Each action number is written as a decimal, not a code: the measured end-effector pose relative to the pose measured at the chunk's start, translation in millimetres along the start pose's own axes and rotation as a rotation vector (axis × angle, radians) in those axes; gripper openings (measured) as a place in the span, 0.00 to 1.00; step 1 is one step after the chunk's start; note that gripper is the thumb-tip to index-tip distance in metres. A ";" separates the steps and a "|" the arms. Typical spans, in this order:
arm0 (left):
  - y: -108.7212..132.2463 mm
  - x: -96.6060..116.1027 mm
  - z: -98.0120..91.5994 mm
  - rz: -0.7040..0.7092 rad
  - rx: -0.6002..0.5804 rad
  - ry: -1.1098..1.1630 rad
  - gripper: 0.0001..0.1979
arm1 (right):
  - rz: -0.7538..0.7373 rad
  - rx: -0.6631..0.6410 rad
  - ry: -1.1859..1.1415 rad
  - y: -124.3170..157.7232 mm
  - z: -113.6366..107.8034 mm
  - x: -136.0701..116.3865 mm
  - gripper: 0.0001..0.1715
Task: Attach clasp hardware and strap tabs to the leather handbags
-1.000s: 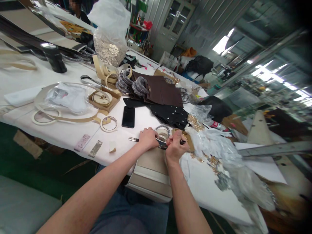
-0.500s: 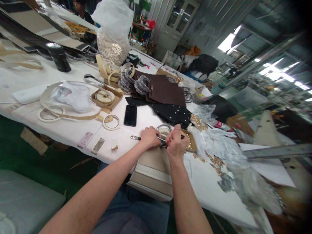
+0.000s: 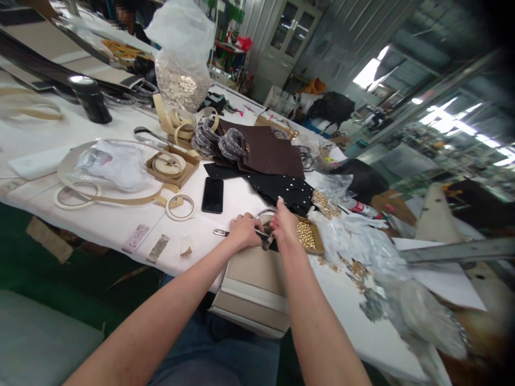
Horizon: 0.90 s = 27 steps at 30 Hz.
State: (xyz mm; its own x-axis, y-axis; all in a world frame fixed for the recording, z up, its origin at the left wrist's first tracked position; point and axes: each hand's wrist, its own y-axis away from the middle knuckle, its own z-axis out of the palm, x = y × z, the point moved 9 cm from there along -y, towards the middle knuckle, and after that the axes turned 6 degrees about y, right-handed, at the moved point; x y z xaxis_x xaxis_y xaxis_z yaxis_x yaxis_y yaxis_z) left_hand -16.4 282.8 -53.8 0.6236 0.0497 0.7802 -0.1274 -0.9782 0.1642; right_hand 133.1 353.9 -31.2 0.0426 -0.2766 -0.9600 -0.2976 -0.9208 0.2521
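A beige bag [image 3: 257,273] with a lighter band lies at the table's front edge, partly over my lap. My left hand [image 3: 244,231] is closed over a slim dark strip with a silver end [image 3: 220,232], which pokes out to its left. Close beside it, my right hand [image 3: 284,222] has its fingers pinched at the bag's far end and its thumb pointing up. What those fingers hold is hidden. Just right of that hand, a shallow cardboard box [image 3: 317,246] contains small gold-coloured metal pieces [image 3: 306,236].
Beyond my hands lie a black phone [image 3: 212,195], black studded pieces [image 3: 281,188] and stacked dark brown panels [image 3: 273,153]. Tape rolls [image 3: 180,207] and a plastic bag [image 3: 116,163] are on the left. Crumpled clear plastic [image 3: 354,241] and loose gold parts [image 3: 356,271] spread on the right.
My right hand has turned and shifted slightly, so more of the gold pieces in the box show. My left hand keeps its place on the strip. The view has moved slightly.
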 end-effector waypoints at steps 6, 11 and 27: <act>-3.3 -3.6 1.7 -0.029 0.035 0.049 0.14 | -0.491 0.001 -0.217 64.1 -37.0 -48.2 0.43; -1.2 -4.5 2.5 -0.029 0.057 0.082 0.12 | -0.699 -0.003 -0.186 110.6 -24.9 -56.6 0.38; 1.2 -5.0 3.5 0.045 0.006 0.032 0.13 | -0.696 0.123 -0.045 116.2 -9.4 -32.2 0.37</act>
State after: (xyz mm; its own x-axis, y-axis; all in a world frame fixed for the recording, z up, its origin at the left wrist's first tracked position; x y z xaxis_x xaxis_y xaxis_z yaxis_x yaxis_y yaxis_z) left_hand -17.0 280.7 -59.6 0.5926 0.0119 0.8054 -0.1501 -0.9807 0.1249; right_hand 106.2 253.3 30.1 0.2234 0.3788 -0.8981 -0.3217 -0.8411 -0.4348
